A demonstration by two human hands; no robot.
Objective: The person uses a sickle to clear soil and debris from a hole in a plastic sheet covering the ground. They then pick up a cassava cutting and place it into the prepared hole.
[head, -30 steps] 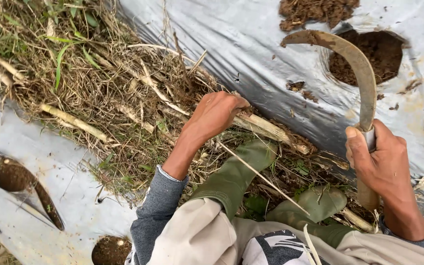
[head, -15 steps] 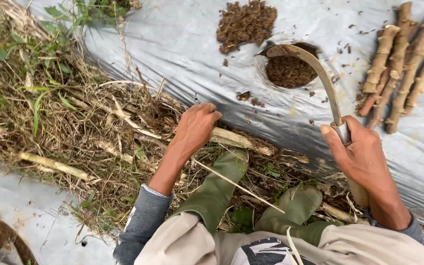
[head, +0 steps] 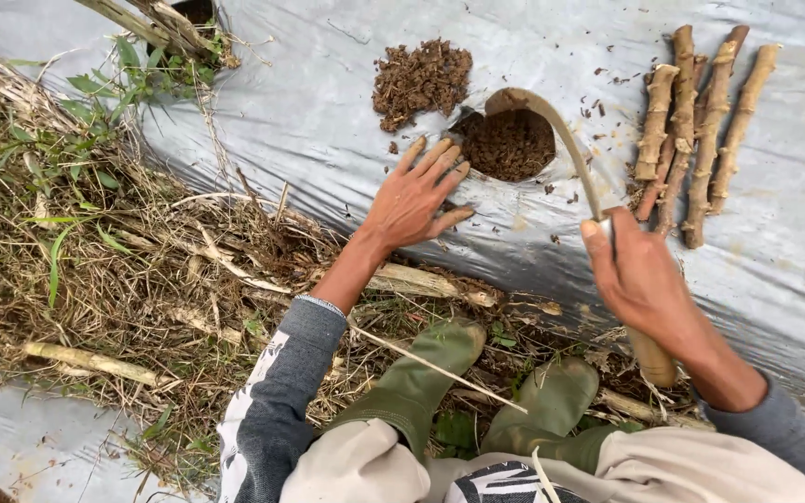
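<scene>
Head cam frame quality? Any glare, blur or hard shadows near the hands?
Head view: soft, even daylight with no hard shadows; mild sheen on the grey plastic mulch sheet; left hand sharp; right hand and curved rusty sickle blade slightly soft; frame edges bend a little.

grey plastic sheet [head: 328, 102], brown soil heap [head: 421, 79], olive-green boots [head: 412, 382] (muddy), grey sleeve [head: 281, 401]

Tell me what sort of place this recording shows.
Most likely an outdoor field plot: a raised bed under grey plastic mulch sheet with a soil-filled planting hole, a row of cut stem pieces, and dry grass litter beside it.
</scene>
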